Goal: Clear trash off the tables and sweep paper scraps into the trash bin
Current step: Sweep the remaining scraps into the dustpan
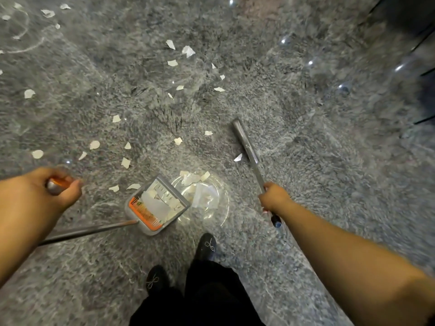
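I look down at a grey mottled floor strewn with white paper scraps (pixel 175 141). My left hand (pixel 55 187) grips the orange-and-silver top of a long-handled dustpan. The grey pan (pixel 181 200) with an orange comb sits on the floor and holds several scraps. A small pile of scraps (pixel 203 191) lies just right of the pan's mouth, on a bright reflection. My right hand (pixel 273 198) grips the metal broom handle (pixel 247 147), which slants away up-left. I cannot make out the broom head against the floor.
More scraps lie scattered towards the far left (pixel 48 13) and the far middle (pixel 188 51). My two black shoes (pixel 207 247) stand just behind the dustpan. Dark furniture legs (pixel 423 74) show at the right edge.
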Demonstrator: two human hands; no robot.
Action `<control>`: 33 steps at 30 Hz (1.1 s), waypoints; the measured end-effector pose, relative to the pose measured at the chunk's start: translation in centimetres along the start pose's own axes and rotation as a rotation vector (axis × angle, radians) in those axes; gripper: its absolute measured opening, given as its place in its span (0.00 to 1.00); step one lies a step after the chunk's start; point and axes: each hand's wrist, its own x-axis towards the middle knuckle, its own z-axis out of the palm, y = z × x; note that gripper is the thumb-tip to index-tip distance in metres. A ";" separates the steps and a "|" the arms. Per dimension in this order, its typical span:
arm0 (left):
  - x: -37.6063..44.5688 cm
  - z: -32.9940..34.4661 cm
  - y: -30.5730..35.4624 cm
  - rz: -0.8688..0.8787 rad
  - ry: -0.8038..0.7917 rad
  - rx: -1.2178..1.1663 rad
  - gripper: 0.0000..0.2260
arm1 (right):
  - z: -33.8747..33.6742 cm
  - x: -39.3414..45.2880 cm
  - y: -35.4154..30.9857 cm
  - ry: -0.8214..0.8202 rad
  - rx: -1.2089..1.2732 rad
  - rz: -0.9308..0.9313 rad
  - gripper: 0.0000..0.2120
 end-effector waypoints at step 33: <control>-2.7 -0.9 -7.8 0.027 0.028 0.109 0.11 | 16.5 -12.2 -1.4 -0.247 0.352 0.083 0.20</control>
